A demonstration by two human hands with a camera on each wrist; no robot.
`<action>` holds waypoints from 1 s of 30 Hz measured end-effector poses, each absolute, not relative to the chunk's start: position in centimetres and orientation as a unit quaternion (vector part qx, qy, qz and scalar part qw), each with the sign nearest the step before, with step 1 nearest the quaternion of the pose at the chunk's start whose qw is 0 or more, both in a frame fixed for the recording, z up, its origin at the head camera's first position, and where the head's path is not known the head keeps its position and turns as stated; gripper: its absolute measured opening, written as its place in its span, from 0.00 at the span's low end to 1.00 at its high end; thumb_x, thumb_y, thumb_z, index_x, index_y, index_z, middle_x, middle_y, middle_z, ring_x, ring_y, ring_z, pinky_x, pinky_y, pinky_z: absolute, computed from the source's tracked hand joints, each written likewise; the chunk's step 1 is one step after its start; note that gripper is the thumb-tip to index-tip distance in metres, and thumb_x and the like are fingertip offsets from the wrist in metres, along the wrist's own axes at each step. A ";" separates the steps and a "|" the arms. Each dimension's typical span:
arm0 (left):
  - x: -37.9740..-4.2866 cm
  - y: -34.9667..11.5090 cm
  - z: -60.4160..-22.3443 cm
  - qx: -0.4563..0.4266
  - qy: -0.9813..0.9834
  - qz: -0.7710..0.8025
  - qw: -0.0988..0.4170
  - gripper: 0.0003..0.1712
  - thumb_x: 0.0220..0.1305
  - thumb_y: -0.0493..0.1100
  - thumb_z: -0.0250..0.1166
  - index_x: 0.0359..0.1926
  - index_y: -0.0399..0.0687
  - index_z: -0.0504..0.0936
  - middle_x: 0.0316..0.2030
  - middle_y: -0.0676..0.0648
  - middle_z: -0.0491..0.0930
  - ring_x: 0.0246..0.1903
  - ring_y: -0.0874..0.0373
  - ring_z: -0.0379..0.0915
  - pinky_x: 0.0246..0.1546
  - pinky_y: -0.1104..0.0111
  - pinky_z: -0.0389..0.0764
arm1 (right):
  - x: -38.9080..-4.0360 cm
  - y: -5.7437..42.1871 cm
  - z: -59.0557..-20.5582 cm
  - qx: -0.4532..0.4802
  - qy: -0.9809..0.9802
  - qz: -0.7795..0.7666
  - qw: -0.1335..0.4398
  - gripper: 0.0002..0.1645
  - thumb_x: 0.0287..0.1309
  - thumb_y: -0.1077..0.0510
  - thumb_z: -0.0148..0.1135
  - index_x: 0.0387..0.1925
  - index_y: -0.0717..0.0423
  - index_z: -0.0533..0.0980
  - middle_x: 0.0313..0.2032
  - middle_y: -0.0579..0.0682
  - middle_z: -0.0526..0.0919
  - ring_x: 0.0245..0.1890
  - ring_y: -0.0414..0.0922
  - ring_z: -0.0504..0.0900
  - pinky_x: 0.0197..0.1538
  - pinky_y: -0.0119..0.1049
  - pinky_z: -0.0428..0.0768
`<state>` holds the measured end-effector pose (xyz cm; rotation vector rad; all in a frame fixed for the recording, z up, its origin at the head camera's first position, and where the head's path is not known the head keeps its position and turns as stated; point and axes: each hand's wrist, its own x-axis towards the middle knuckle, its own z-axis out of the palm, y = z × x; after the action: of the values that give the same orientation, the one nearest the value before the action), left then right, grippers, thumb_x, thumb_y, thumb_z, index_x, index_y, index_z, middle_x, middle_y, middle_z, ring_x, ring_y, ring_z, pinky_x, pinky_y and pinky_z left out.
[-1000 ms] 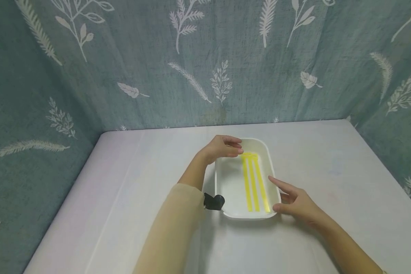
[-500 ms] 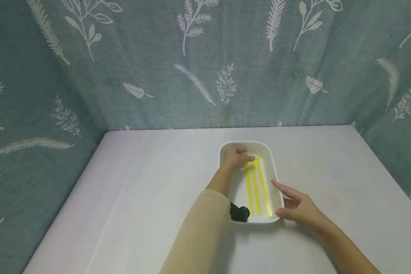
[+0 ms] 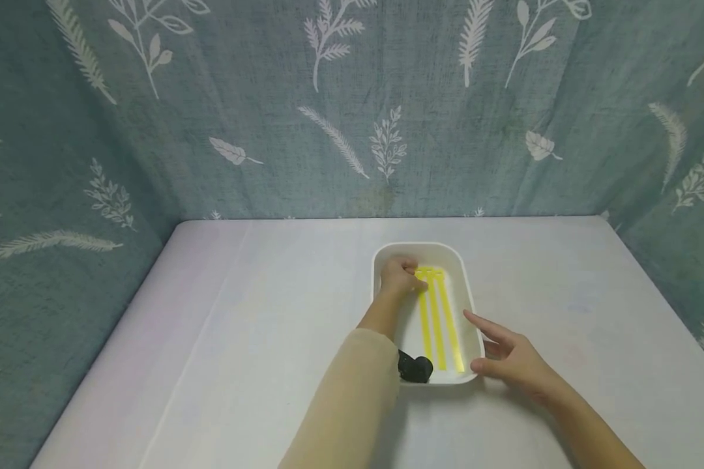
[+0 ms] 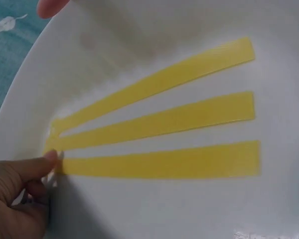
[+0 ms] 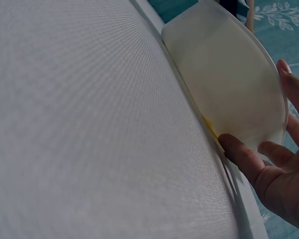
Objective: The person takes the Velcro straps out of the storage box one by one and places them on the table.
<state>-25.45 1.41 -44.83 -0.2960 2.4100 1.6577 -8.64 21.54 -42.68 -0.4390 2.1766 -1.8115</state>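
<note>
A white oblong tray [image 3: 469, 293] holds three long flat yellow strips [image 3: 448, 322], side by side and bunched at their far ends. My left hand [image 3: 396, 277] reaches inside the tray. In the left wrist view, the left hand [image 4: 20, 191] pinches the narrow end of the strip [image 4: 164, 162] nearest it, fingers curled beneath the thumb. My right hand [image 3: 510, 355] rests against the tray's right side near the front corner. In the right wrist view, this hand [image 5: 274, 174] has its fingers spread on the tray's outer wall [image 5: 229, 74], thumb low and forefinger at the rim.
The tray stands on a table [image 3: 270, 345] with a pale cover. Teal cloth [image 3: 258, 189] printed with white leaves encloses the back and sides. A black wrist camera [image 3: 416, 369] on the left arm overlaps the tray's front edge.
My left hand has moved from the tray's left rim down inside it, to the strips' far ends, then drawn slightly nearer. The right hand keeps its place at the tray's side.
</note>
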 end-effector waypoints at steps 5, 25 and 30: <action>-23.2 1.6 -42.2 -0.123 0.810 0.564 0.107 0.29 0.33 0.22 0.75 0.44 0.38 0.83 0.28 0.51 0.71 0.30 0.61 0.66 0.32 0.75 0.76 | -8.6 21.6 -42.7 -0.140 0.748 -0.633 0.145 0.45 0.52 0.66 0.67 0.70 0.56 0.57 0.70 0.67 0.51 0.54 0.33 0.75 0.51 0.29 0.76; -22.8 2.1 -41.2 -0.090 0.878 0.459 0.095 0.21 0.44 0.31 0.74 0.43 0.40 0.81 0.38 0.45 0.80 0.37 0.55 0.73 0.44 0.69 0.77 | -8.6 21.6 -42.4 -0.153 0.740 -0.638 0.147 0.45 0.53 0.67 0.66 0.71 0.56 0.56 0.70 0.68 0.49 0.54 0.31 0.75 0.53 0.25 0.73; -22.5 2.1 -41.0 -0.083 0.881 0.457 0.089 0.22 0.47 0.28 0.70 0.46 0.42 0.81 0.41 0.45 0.80 0.42 0.53 0.75 0.46 0.66 0.78 | -8.5 21.6 -42.5 -0.152 0.740 -0.639 0.147 0.45 0.53 0.67 0.65 0.71 0.56 0.56 0.70 0.68 0.49 0.54 0.32 0.75 0.52 0.25 0.73</action>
<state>-22.46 2.13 -41.03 -0.2469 2.6222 1.3596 -8.49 21.56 -42.48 -0.4359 2.1289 -1.8377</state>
